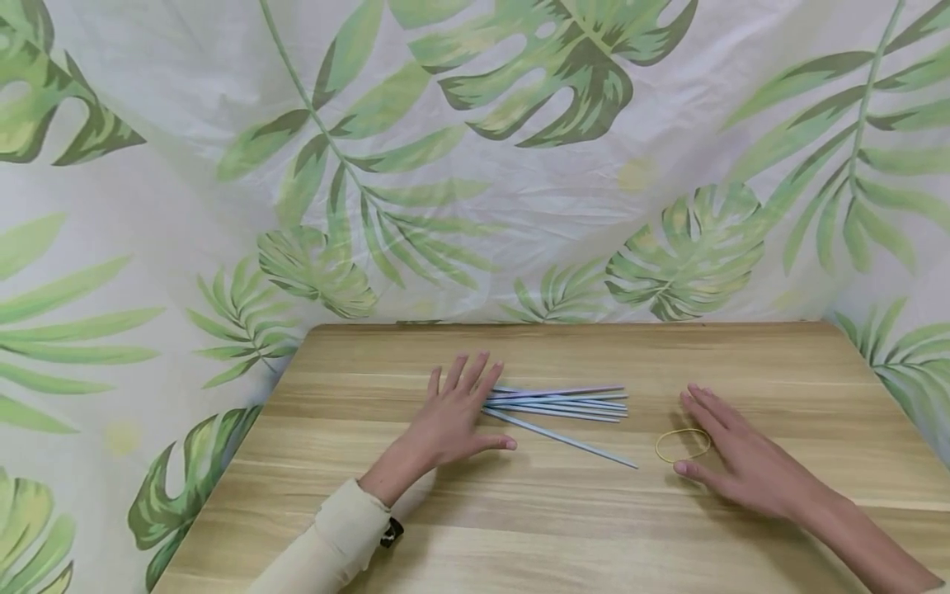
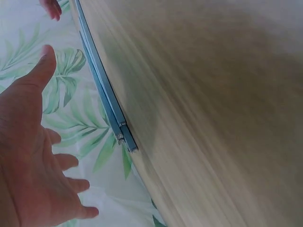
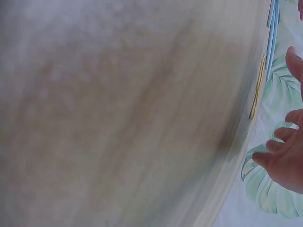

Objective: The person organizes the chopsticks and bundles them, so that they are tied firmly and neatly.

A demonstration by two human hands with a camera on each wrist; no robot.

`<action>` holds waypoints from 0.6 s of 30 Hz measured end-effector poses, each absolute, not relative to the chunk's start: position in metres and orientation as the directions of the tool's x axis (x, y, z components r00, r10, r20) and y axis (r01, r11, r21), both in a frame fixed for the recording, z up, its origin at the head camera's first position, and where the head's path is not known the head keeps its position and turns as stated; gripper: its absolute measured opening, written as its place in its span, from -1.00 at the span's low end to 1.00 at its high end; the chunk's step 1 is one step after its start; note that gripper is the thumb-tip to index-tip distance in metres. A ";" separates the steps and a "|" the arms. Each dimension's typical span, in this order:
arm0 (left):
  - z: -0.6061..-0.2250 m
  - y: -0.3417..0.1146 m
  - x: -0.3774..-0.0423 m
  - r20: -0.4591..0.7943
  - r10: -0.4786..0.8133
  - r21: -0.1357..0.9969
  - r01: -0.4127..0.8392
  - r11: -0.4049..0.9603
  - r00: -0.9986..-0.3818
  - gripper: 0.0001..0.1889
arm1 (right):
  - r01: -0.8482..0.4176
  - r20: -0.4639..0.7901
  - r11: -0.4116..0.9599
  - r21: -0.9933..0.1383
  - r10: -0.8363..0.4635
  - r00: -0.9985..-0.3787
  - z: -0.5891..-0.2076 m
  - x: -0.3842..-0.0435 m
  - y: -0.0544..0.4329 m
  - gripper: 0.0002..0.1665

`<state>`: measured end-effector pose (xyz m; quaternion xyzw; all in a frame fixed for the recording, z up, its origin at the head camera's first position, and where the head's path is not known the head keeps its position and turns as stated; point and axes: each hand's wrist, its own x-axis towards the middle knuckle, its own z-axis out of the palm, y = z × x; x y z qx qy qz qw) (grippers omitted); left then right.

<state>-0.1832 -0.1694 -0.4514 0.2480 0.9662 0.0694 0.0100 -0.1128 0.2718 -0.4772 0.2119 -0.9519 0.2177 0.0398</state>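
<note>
Several thin sticks (image 1: pixel 564 404) in pale blue and purple lie in a loose bunch on the table, pointing left to right. One blue stick (image 1: pixel 571 443) slants away from the others toward the front. My left hand (image 1: pixel 454 429) is spread at the bunch's left end, which it partly covers in the head view. In the left wrist view the sticks (image 2: pixel 102 78) show rough cut ends beside that hand's fingers. To the right lies a yellow rubber band (image 1: pixel 658 448), a loose oval. My right hand (image 1: pixel 745 458) reaches over its right side, fingers extended and thumb apart, holding nothing.
A wood-grain table (image 1: pixel 564 528) carries all of this. Its back edge meets a leaf-print cloth (image 1: pixel 519 206) that also hangs along both sides. A dark band (image 1: pixel 391 532) shows at the left wrist by the cream sleeve (image 1: pixel 337 532).
</note>
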 end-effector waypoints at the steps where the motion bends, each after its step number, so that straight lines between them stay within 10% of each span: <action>1: -0.452 -0.167 -0.185 0.013 0.494 0.145 0.491 0.859 -0.869 0.28 | -0.422 0.166 0.815 -0.397 -0.389 -0.906 -0.477 -0.114 0.271 0.15; 18: -0.463 -0.148 -0.211 -0.023 0.670 0.247 0.645 0.723 -0.742 0.24 | -0.458 0.195 0.774 -0.437 -0.415 -0.889 -0.480 -0.132 0.274 -0.08</action>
